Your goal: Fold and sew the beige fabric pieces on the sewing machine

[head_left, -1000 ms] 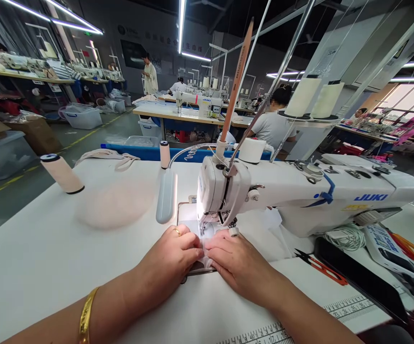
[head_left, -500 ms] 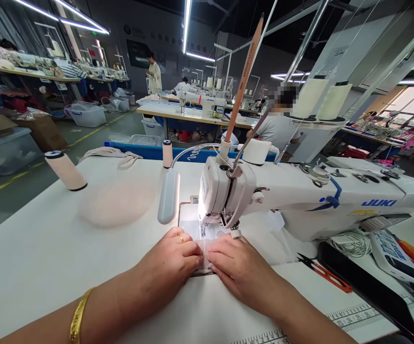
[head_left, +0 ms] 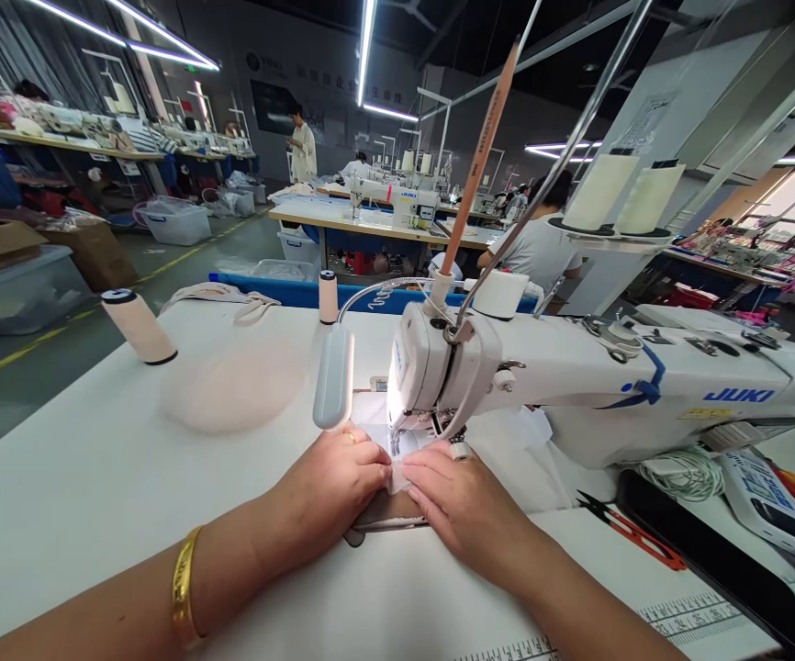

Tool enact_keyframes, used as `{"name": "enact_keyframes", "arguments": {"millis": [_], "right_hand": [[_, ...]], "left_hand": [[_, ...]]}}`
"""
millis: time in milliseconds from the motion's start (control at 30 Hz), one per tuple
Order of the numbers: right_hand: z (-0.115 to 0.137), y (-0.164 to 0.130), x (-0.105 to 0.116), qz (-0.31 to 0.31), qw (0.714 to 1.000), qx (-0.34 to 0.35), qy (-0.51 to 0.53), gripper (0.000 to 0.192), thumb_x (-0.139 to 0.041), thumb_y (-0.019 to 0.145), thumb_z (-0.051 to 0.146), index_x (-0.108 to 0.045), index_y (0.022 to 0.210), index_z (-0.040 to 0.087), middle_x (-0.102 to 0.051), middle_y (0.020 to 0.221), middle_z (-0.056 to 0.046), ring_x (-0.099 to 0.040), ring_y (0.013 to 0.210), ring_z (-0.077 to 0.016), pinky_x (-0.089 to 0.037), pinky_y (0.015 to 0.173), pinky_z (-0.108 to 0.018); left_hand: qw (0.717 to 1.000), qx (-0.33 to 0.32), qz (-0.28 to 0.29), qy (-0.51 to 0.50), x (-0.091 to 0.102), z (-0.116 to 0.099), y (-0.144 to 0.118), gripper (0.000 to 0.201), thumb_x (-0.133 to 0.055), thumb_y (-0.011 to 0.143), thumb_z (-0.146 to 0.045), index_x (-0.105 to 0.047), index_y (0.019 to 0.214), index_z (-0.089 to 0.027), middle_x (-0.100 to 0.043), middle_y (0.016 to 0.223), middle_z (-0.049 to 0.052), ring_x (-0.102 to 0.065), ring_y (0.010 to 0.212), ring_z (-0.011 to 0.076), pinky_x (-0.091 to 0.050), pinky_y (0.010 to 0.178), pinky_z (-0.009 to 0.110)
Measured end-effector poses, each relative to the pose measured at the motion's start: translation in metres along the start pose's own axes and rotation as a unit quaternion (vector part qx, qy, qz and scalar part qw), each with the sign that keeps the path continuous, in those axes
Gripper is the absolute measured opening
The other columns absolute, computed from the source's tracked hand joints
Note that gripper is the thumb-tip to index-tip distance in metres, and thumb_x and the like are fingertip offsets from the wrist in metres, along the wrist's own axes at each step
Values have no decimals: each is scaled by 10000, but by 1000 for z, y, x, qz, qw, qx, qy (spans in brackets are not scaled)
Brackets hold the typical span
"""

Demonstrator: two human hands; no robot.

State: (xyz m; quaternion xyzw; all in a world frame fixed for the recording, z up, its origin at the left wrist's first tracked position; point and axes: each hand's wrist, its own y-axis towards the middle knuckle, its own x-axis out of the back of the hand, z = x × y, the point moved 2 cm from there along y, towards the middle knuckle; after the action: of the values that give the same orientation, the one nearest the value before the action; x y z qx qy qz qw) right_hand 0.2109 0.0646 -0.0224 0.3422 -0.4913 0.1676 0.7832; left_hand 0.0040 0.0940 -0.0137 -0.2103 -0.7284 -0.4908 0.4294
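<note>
Head: both hands point(head_left: 397, 491) press fabric point(head_left: 397, 473) under needle.

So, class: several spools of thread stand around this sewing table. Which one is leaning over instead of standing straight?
The big cream spool at the table's far left edge. It tilts left, while the small spool by the lamp stands straight.

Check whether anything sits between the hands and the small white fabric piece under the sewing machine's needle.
Nothing visible does. The left hand and right hand both press directly on the white fabric piece, fingertips nearly meeting just in front of the needle area of the sewing machine. The red snips lie apart, to the right.
</note>
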Motion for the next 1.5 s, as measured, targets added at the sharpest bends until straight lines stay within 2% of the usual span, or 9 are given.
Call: {"name": "enact_keyframes", "arguments": {"millis": [300, 433, 567, 700, 800, 933, 1067, 1267, 1500], "right_hand": [[-9, 1, -7, 11, 999, -44, -12, 200, -495, 1035, 135, -649, 1142, 206, -733, 1168, -97, -666, 1009, -281, -559, 826, -434], [-11, 2, -7, -5, 999, -44, -4, 242, -519, 1016, 110, -661, 1184, 210, -715, 1290, -86, -667, 1087, -285, -562, 905, -450], [-10, 3, -6, -13, 999, -45, -1, 240, -530, 1015, 113, -676, 1177, 211, -718, 1294, -85, -667, 1098, -280, -565, 923, -448], [-9, 1, -6, -13, 999, -42, -1, 253, -521, 1020, 114, -667, 1200, 214, -722, 1296, -92, -680, 1081, -274, -574, 906, -438], [-9, 0, -5, -27, 999, -28, -5, 268, -504, 1023, 113, -641, 1234, 206, -723, 1296, -104, -677, 1111, -288, -574, 923, -461], [-1, 1, 0, -52, 998, 23, 15, 291, -488, 1027, 107, -593, 1279, 208, -745, 1205, -106, -659, 1167, -283, -559, 974, -462], [10, 0, 4, -37, 996, 70, 44, 329, -523, 1041, 166, -517, 1370, 184, -698, 1282, -117, -615, 1211, -275, -546, 968, -435], [8, -3, 2, 60, 997, 38, -2, 251, -524, 873, 19, -614, 1020, 201, -682, 981, -49, -595, 944, -242, -484, 760, -368], [6, -5, 7, 82, 996, 22, -16, 209, -509, 864, 8, -565, 875, 208, -646, 885, -22, -560, 891, -213, -418, 757, -352]], "left_hand": [[999, 16, 13, 43, -8, 13, 1, 317, -463, 1028, -96, -753, 936, -186, -788, 968, 44, -651, 814, 214, -503, 774, 362], [998, 17, 12, 53, -10, 16, 1, 341, -441, 1047, -111, -758, 941, -178, -789, 991, 50, -648, 822, 215, -512, 774, 365], [999, 22, 12, 40, -10, 17, 0, 333, -446, 1056, -129, -756, 944, -175, -780, 987, 67, -659, 882, 230, -521, 799, 373], [998, 53, 13, 10, -9, 19, -2, 218, -509, 1044, -179, -725, 1021, -196, -738, 1116, 90, -647, 1092, 264, -518, 890, 387], [994, 101, 39, 22, -7, 18, -3, 114, -595, 1002, -262, -656, 1063, -188, -688, 1132, 96, -638, 1045, 275, -506, 884, 416], [980, 143, 81, 112, 4, 7, -2, 251, -692, 929, -418, -625, 844, -192, -619, 882, 64, -554, 780, 256, -460, 757, 432], [990, 106, 67, 59, 13, -7, -1, 336, -664, 917, -374, -562, 654, -191, -591, 831, 65, -549, 804, 245, -406, 707, 382], [992, 86, 92, -32, 13, -11, -2, 267, -428, 954, -112, -575, 746, -193, -578, 767, 29, -490, 657, 173, -400, 646, 335], [997, 42, 47, -36, 5, -16, -4, 246, -520, 997, -120, -696, 844, -197, -676, 840, 47, -587, 780, 211, -465, 749, 370]]}}
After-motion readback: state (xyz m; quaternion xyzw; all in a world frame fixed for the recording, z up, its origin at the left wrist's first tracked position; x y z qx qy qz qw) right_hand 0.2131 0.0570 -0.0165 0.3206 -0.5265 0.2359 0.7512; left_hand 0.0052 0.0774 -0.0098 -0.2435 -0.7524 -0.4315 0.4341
